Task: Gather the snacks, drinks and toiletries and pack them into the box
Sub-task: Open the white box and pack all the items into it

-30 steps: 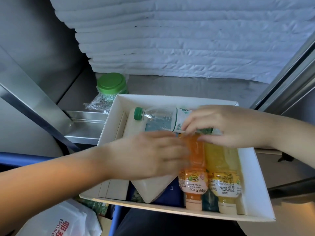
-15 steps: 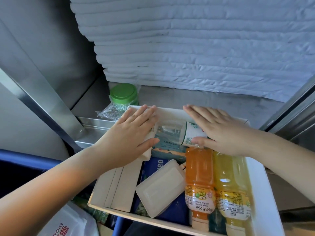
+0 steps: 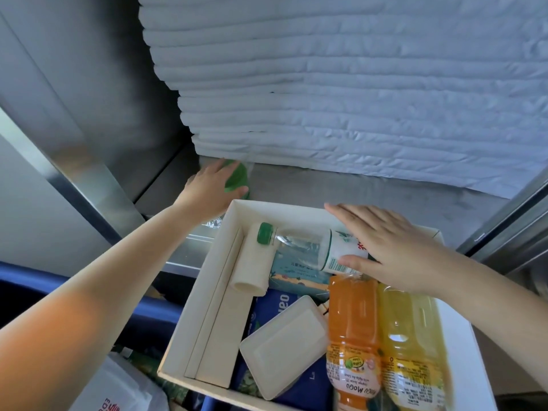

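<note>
A white cardboard box (image 3: 296,207) holds a clear water bottle (image 3: 299,247) with a green cap, lying across its far end. An orange juice bottle (image 3: 353,321) and a yellow juice bottle (image 3: 409,327) lie side by side at the right. A white case (image 3: 284,342), a cream tube (image 3: 252,262) and dark blue packets are also inside. My right hand (image 3: 385,250) rests on the water bottle with straight fingers and its thumb on the label. My left hand (image 3: 204,188) reaches past the box's far left corner and grips a green-lidded jar (image 3: 237,179), which it mostly hides.
A tall stack of white padded sheets (image 3: 355,99) fills the back of the grey metal shelf (image 3: 341,188). Metal frame posts run down both sides. A white plastic bag (image 3: 112,390) lies below the box at the lower left, beside a blue bar (image 3: 154,307).
My left hand has left the box's contents and moved up and away to the green-lidded jar behind the box. My right hand stays on the water bottle. The view has tilted up.
</note>
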